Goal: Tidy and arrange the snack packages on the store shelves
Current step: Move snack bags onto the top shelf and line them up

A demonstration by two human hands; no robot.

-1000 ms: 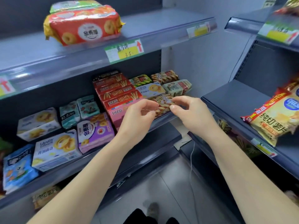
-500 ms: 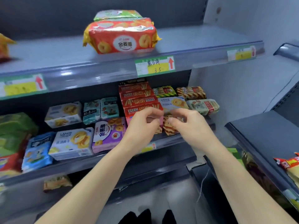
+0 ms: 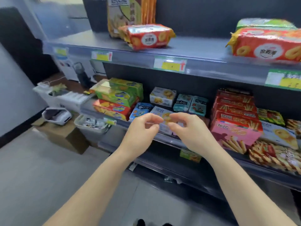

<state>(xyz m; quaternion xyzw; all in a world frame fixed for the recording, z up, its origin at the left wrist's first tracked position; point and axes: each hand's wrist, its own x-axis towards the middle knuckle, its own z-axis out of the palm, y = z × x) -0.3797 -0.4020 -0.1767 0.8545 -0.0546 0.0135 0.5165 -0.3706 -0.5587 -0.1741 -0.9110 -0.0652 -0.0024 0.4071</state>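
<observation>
Grey metal runs across the view: the top shelf (image 3: 195, 53) is well above both hands, and the middle shelf (image 3: 171, 141) is just beyond and below them; two red bags (image 3: 148, 37) lie askew on the top shelf, one above the left hand, one far out to the right. Right of the right hand (image 3: 190, 131) stands a stack of pink boxes (image 3: 236, 126), fairly square; up and left of the left hand (image 3: 141, 132) green boxes (image 3: 118, 93) are piled crooked at the shelf end; beyond the fingertips sit teal packs (image 3: 190, 103) and a blue bag (image 3: 140, 110). The white box (image 3: 160, 111) lies at the front of the middle shelf, straight ahead, showing in the gap between the two hands; it looks like the piece now in hand. Both hands have their fingers curled, thumb near forefinger, and are close together but not touching each other; whether they pinch the box's near edge or hover just short of it I cannot tell, since blur hides any contact.

To do this well, I judge: take the box by its two near corners, one hand each; slide rather than lift, so the blue bag beside it is not knocked; square its front with the shelf lip, face forward; keep the right wrist off the pink boxes.
</observation>
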